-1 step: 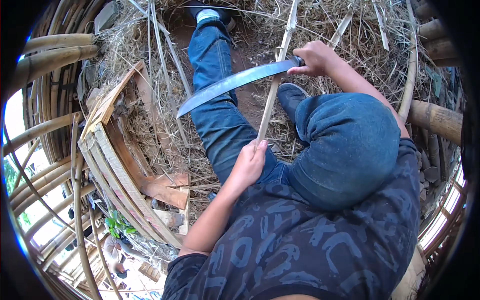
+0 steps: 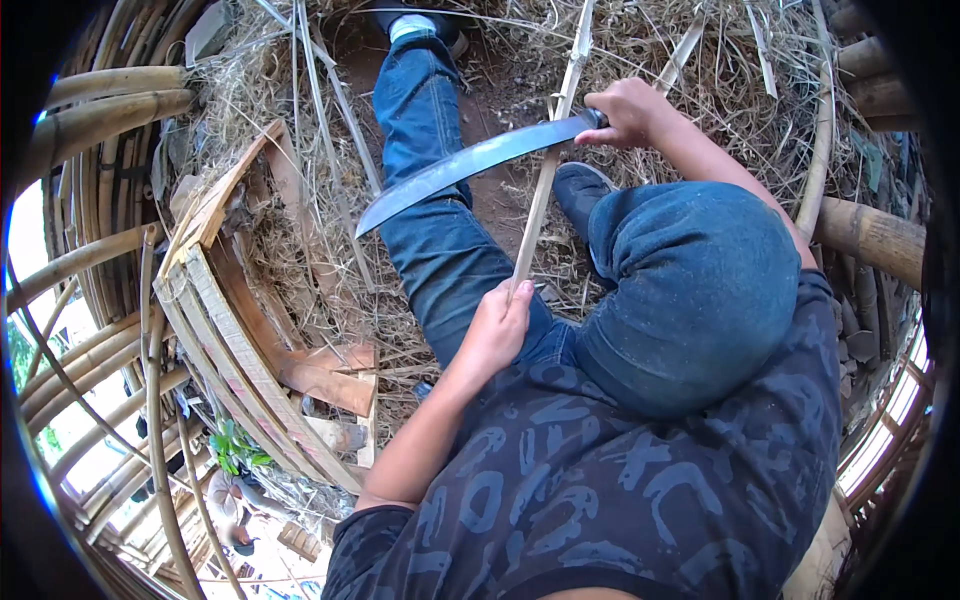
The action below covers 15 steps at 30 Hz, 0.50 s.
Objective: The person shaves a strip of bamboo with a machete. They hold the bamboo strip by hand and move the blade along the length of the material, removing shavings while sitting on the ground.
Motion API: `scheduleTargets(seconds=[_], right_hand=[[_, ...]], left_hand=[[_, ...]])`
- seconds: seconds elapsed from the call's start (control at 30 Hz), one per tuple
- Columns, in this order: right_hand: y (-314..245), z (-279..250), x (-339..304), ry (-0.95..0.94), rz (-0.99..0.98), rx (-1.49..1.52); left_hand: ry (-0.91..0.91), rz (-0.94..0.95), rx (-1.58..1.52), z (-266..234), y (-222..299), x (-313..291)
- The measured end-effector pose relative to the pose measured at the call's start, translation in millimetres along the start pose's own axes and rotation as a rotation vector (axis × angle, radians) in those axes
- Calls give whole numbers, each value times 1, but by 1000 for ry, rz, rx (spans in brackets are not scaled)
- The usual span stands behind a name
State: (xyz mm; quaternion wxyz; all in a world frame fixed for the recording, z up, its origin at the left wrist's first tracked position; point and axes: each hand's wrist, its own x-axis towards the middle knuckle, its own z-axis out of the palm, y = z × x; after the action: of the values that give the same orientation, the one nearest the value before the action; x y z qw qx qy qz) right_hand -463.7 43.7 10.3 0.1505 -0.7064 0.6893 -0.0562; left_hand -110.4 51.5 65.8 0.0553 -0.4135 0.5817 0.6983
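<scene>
My right hand [image 2: 628,112] is closed around the dark handle of a long curved machete [image 2: 470,163]. Its broad grey blade points left, passing above my outstretched leg [image 2: 420,120]. Close to the handle, the blade crosses over a long, narrow bamboo strip [image 2: 541,200]; whether it bites into the strip cannot be made out. Near my lap, my left hand [image 2: 498,325] grips the strip's lower end, thumb laid along it. From there the strip slants away toward the top edge, with a small curled shaving beside the blade.
A slatted wooden crate [image 2: 230,330] stands at the left. Dry shavings and straw [image 2: 720,120] litter the dirt floor, with loose bamboo strips [image 2: 330,90] among them. Thick bamboo poles [image 2: 870,240] frame both sides. My bent knee [image 2: 700,290] rises at the right. Another person [image 2: 228,505] is far off, lower left.
</scene>
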Motion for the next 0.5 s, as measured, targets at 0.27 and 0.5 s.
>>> scheduleTargets(seconds=[0.27, 0.5], right_hand=[[33, 18, -12, 25, 145, -80], [53, 20, -37, -98, 221, -41]], left_hand=[[-48, -147, -103, 1, 14, -18], [0, -58, 57, -15, 11, -44]])
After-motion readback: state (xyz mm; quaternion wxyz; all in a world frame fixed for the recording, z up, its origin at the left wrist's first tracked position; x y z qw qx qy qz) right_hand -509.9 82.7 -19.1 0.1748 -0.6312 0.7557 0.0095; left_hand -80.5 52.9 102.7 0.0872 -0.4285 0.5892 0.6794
